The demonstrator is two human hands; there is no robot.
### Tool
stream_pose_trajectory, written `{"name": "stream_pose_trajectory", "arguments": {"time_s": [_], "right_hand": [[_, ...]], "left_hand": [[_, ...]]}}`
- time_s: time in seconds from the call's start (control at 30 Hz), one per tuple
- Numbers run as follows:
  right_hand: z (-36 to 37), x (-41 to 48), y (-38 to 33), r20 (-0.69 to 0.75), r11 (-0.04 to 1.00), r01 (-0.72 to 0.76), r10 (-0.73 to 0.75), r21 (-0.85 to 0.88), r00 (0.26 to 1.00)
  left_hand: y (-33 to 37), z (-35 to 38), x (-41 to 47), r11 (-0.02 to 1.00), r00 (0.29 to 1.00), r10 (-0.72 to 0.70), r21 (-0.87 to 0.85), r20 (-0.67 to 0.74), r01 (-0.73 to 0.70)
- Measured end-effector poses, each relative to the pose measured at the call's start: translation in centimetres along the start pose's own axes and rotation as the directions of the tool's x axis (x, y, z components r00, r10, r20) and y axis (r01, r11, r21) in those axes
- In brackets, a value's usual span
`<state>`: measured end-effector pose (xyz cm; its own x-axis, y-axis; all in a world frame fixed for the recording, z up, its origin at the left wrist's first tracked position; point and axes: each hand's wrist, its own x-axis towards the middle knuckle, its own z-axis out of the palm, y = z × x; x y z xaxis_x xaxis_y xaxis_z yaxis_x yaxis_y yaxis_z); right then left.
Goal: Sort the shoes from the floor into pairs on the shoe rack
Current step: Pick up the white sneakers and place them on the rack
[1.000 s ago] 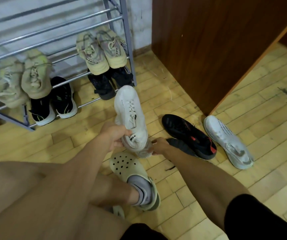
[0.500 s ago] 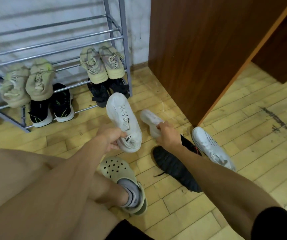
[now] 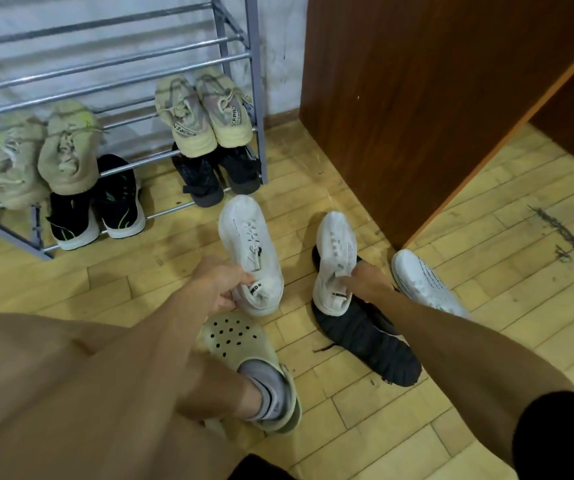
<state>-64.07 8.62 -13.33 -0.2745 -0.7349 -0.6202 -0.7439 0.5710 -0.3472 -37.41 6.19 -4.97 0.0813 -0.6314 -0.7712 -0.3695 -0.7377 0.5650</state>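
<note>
Pale wooden floorboards [image 3: 486,306] run up to a whitewashed wall, with a dark wooden cabinet [image 3: 417,98] at two o'clock and the grey metal shoe rack [image 3: 112,64] filling ten to twelve o'clock. Four pairs already sit on its lower bars: two beige pairs above, two dark pairs beneath them.

Both hands are busy near the centre. The left hand [image 3: 219,282] is closed on the heel collar of one white sneaker [image 3: 247,251], toe pointing to twelve o'clock. The right hand [image 3: 365,282] pinches the collar of the matching white sneaker [image 3: 334,261], fingers hooked inside the opening, held over a black sneaker [image 3: 365,334] that lies on the floor at four o'clock. Another white shoe [image 3: 424,282] (a different model, by its printed side) rests on the boards at three o'clock, just beside the black one. A foot in a beige clog [image 3: 240,344] stands at six o'clock.

These knit sneakers look light and soft, so the uppers will likely fold if squeezed mid-body; the padded heel collar is the firmest handhold and lets each shoe hang toe-forward. Set down that way, the soles should bridge the rack's bars without slipping between them. The pair in hand appears ready for an upper tier, which looks free.
</note>
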Motion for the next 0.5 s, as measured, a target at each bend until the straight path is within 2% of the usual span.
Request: {"name": "stream_pose_trajectory", "arguments": {"time_s": [0.1, 0.2, 0.3, 0.5], "right_hand": [[0.8, 0.4, 0.1, 0.167, 0.928, -0.242, 0.200, 0.284, 0.965], [2.3, 0.9, 0.4, 0.295, 0.840, -0.341, 0.229, 0.423, 0.928], [3.0, 1.8, 0.3, 0.268, 0.817, -0.367, 0.270, 0.445, 0.925], [1.0, 2.0, 0.0, 0.402, 0.728, -0.439, 0.242, 0.527, 0.883]], "left_hand": [[0.0, 0.0, 0.9, 1.000, 1.000, -0.004, 0.007, 0.006, 0.004], [0.0, -0.1, 1.5, 1.000, 1.000, 0.003, 0.006, -0.001, -0.003], [-0.1, -0.2, 2.0, 1.000, 1.000, 0.007, 0.021, -0.001, -0.007], [-0.1, -1.0, 1.4, 0.998, 0.999, 0.026, 0.054, -0.026, -0.025]]}}
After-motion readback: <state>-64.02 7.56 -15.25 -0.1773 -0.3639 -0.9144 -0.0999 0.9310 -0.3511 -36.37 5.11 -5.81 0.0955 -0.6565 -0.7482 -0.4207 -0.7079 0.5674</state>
